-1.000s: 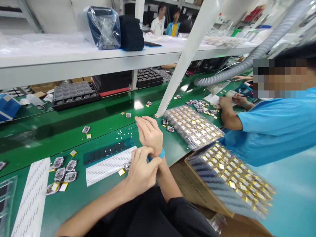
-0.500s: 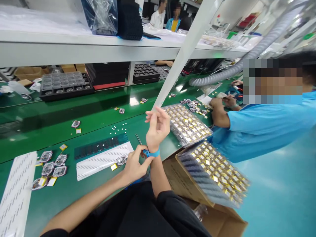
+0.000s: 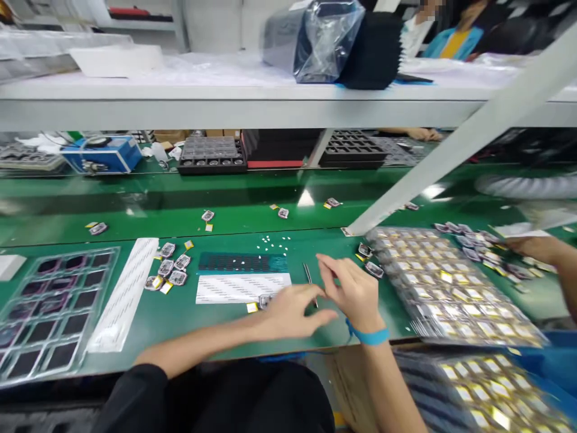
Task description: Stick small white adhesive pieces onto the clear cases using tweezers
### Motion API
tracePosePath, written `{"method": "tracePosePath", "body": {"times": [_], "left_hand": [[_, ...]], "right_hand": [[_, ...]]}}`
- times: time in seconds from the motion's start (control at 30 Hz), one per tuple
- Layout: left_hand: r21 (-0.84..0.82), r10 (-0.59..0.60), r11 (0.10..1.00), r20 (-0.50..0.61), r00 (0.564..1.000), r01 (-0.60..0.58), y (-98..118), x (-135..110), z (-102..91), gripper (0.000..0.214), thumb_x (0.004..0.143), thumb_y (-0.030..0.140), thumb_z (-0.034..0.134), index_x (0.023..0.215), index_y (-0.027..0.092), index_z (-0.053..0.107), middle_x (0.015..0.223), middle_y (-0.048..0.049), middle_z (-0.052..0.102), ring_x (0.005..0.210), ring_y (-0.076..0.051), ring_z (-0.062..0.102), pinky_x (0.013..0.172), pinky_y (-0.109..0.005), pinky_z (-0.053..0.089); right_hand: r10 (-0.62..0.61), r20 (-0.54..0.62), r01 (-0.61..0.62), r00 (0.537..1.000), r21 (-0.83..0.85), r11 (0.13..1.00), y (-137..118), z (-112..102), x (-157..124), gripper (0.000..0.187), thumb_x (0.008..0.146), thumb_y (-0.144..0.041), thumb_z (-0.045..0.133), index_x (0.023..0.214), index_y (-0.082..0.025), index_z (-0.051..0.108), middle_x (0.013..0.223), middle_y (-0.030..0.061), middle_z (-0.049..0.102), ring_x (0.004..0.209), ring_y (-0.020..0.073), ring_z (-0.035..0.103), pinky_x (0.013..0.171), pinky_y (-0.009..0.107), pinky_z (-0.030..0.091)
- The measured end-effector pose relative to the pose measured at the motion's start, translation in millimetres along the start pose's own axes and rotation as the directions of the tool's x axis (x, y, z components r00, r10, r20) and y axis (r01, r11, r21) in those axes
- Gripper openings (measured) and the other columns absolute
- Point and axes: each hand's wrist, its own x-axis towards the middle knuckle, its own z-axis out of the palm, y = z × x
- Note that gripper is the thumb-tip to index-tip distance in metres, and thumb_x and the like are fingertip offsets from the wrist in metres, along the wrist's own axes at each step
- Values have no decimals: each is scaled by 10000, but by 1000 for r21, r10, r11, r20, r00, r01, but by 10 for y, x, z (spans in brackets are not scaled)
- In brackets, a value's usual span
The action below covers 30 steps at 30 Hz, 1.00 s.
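My left hand (image 3: pixel 288 310) lies low over the green bench, fingers spread, holding nothing, just right of a small silver part (image 3: pixel 265 300) and a yellow tab (image 3: pixel 252 307). My right hand (image 3: pixel 354 288) hovers beside it with loose fingers, a blue wrist strap (image 3: pixel 370 335) around the wrist. Metal tweezers (image 3: pixel 308 275) lie on the bench just beyond both hands. A white label sheet (image 3: pixel 241 287) and a dark strip (image 3: pixel 243 262) lie left of the hands. Motion blurs the hands.
A wrapped tray of gold-tabbed parts (image 3: pixel 446 282) sits to the right, another (image 3: pixel 487 391) on a cardboard box below. A co-worker's hand (image 3: pixel 536 248) reaches in at far right. A clear tray with dark pockets (image 3: pixel 40 313), a white strip (image 3: pixel 124 294) and several small parts (image 3: pixel 171 272) lie left.
My right hand dropped from raised in the air to just above the bench. My left hand let go of the wrist strap and spread flat. The view swung left.
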Motion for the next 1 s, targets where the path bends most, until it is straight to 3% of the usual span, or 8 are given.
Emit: {"method": "tracePosePath", "body": {"times": [0.1, 0.17, 0.23, 0.33, 0.47, 0.67, 0.83, 1.0], "left_hand": [[249, -184, 941, -195, 963, 230, -360, 199, -701, 125, 936, 308, 649, 993, 220, 717, 1105, -71, 756, 1103, -276, 680, 994, -399, 502], [268, -315, 859, -396, 862, 437, -714, 309, -1186, 238, 989, 262, 519, 1079, 116, 684, 1289, -225, 654, 1276, -402, 556, 1075, -560, 406], [232, -411, 761, -551, 727, 606, -1072, 372, -1557, 261, 969, 222, 515, 1108, 48, 651, 1442, -321, 495, 1403, -492, 386, 1109, -654, 302], [149, -513, 665, -621, 592, 732, -1471, 391, -1836, 216, 913, 214, 618, 1051, 51, 655, 1380, -306, 531, 1381, -479, 395, 1101, -648, 302], [50, -560, 667, -625, 544, 743, -1705, 362, -1918, 238, 926, 323, 687, 1072, 138, 658, 1271, -120, 634, 1275, -312, 536, 1112, -550, 372], [-273, -569, 812, -564, 598, 516, -1631, 325, -1864, 180, 857, 242, 706, 842, 185, 536, 937, -71, 722, 1042, -237, 683, 957, -383, 498], [-543, -517, 802, -422, 745, 249, -1321, 177, -1503, 309, 871, 485, 659, 898, 195, 555, 847, -56, 721, 761, -160, 701, 749, -291, 549], [-633, -463, 732, -188, 866, 254, -995, -70, -1021, 458, 722, 588, 791, 720, 164, 618, 520, 24, 523, 451, -98, 464, 516, -256, 451]], "right_hand": [[78, 336, -15, 939, -187, 982, 194, 85, -268, 381, 999, -557, 516, 1051, -216, 678, 851, 49, 692, 634, 194, 643, 544, 306, 421], [129, 371, -17, 920, -290, 957, 221, 203, -464, 419, 988, -589, 512, 1036, -197, 652, 932, 79, 672, 736, 227, 674, 556, 307, 436], [199, 296, -76, 934, -379, 922, 190, 343, -620, 330, 1025, -484, 478, 1028, -193, 633, 941, 91, 656, 822, 245, 673, 587, 305, 448], [257, 210, -148, 943, -426, 892, 134, 517, -710, 267, 1041, -286, 401, 932, -184, 622, 902, 125, 648, 834, 273, 641, 599, 326, 420], [278, 177, -190, 944, -397, 898, 206, 560, -631, 233, 1007, -209, 436, 879, -171, 627, 825, 136, 659, 770, 273, 621, 619, 344, 400], [215, 170, -162, 962, -283, 945, 440, 292, -429, 353, 1058, -288, 364, 898, -181, 660, 851, 118, 706, 740, 243, 654, 651, 336, 440], [119, 111, -92, 987, -228, 969, 393, 144, -238, 386, 1059, -455, 467, 888, -182, 678, 832, 102, 694, 714, 227, 642, 659, 328, 450], [-48, 88, 48, 995, 7, 999, 248, 270, -47, 330, 1017, -436, 594, 791, -202, 653, 688, 20, 620, 592, 166, 563, 583, 296, 424]]}}
